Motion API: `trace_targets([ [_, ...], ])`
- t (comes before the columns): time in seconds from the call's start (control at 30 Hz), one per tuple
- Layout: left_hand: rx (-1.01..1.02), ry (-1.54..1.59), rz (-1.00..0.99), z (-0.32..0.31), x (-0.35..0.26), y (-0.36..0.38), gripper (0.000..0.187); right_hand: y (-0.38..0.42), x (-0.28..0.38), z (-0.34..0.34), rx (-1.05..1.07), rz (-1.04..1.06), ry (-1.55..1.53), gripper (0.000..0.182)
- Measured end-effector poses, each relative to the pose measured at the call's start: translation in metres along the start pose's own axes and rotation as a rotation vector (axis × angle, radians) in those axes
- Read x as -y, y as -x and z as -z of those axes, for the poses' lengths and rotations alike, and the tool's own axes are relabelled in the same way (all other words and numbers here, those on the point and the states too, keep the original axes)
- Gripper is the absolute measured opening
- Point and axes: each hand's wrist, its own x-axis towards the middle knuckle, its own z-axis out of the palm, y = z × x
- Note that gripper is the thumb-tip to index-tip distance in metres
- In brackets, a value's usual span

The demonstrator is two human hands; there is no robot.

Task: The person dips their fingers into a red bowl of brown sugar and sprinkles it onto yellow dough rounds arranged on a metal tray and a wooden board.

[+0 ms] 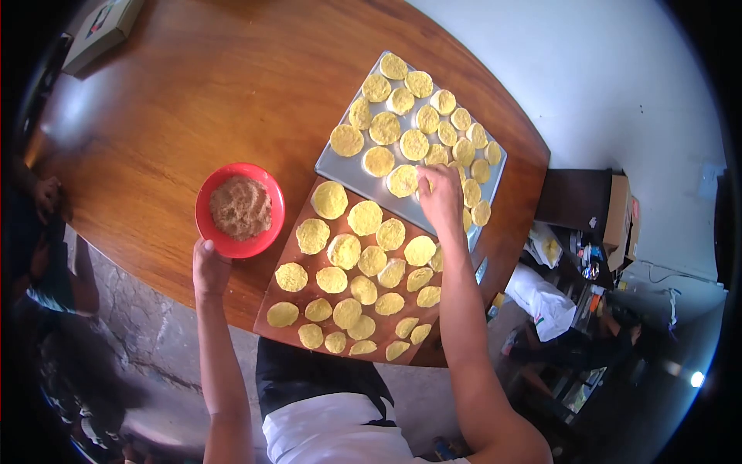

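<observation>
My left hand (pixel 210 267) grips the rim of a red bowl (pixel 268 182), its thumb on the near edge. Brown crumbly powder (pixel 240 207) lies in the bowl. Over the metal tray (pixel 348 169), the fingers of my right hand (pixel 438 185) are pressed together beside a round yellow slice (pixel 403 181); what they hold, if anything, is hidden. Several yellow slices cover the tray. Nearer my body, a reddish-brown board (pixel 267 315) bears several more yellow slices (pixel 343 251), some overlapping.
The wooden table (pixel 178 100) has a curved edge. A box (pixel 100 35) lies at its far left corner. Another person's hand (pixel 48 195) shows at the left edge. Shelves with a white bag (pixel 541 300) and a cardboard box (pixel 618 220) stand at the right.
</observation>
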Motion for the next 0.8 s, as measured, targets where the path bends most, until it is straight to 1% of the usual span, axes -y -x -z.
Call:
trace_targets([
  [0.03, -0.004, -0.012, 0.014, 0.003, 0.002, 0.0, 0.063, 0.003, -0.002, 0.001, 0.004, 0.031, 0.002, 0.026],
  [0.07, -0.006, -0.011, 0.009, 0.006, 0.005, 0.001, 0.063, 0.007, -0.004, 0.002, 0.004, 0.037, 0.0, 0.026],
  [0.13, -0.021, -0.044, 0.009, 0.003, 0.005, 0.001, 0.061, 0.015, -0.007, 0.006, 0.021, 0.179, 0.108, 0.029],
  [0.17, -0.022, -0.045, 0.009, 0.003, 0.005, 0.001, 0.061, 0.02, -0.008, 0.006, 0.02, 0.179, 0.107, 0.029],
  [0.27, -0.009, -0.066, -0.006, 0.003, 0.009, 0.002, 0.059, 0.03, -0.011, 0.006, 0.088, 0.242, 0.169, 0.039],
  [0.3, -0.028, -0.069, -0.027, 0.002, 0.009, 0.003, 0.057, 0.03, -0.015, 0.006, 0.152, 0.239, 0.169, 0.049],
  [0.33, -0.048, -0.072, -0.048, 0.001, 0.01, 0.003, 0.056, 0.03, -0.018, 0.005, 0.153, 0.24, 0.168, 0.049],
  [0.4, -0.044, -0.071, -0.048, 0.0, 0.01, 0.003, 0.055, 0.028, -0.021, 0.0, 0.169, 0.235, 0.246, 0.055],
  [0.53, -0.047, -0.091, -0.051, 0.004, 0.011, 0.002, 0.053, 0.025, -0.024, -0.007, 0.227, 0.238, 0.246, 0.059],
  [0.63, -0.043, -0.082, -0.037, 0.007, 0.011, 0.003, 0.052, 0.029, -0.022, -0.008, 0.28, 0.276, 0.226, 0.058],
  [0.7, -0.054, -0.077, -0.047, 0.006, 0.012, 0.003, 0.051, 0.033, -0.022, -0.006, 0.303, 0.339, 0.238, 0.056],
  [0.77, -0.062, -0.07, -0.058, 0.002, 0.013, 0.003, 0.05, 0.036, -0.022, 0.001, 0.317, 0.314, 0.22, 0.055],
  [0.8, -0.099, -0.071, -0.068, 0.001, 0.013, 0.003, 0.051, 0.037, -0.022, 0.004, 0.329, 0.289, 0.203, 0.054],
])
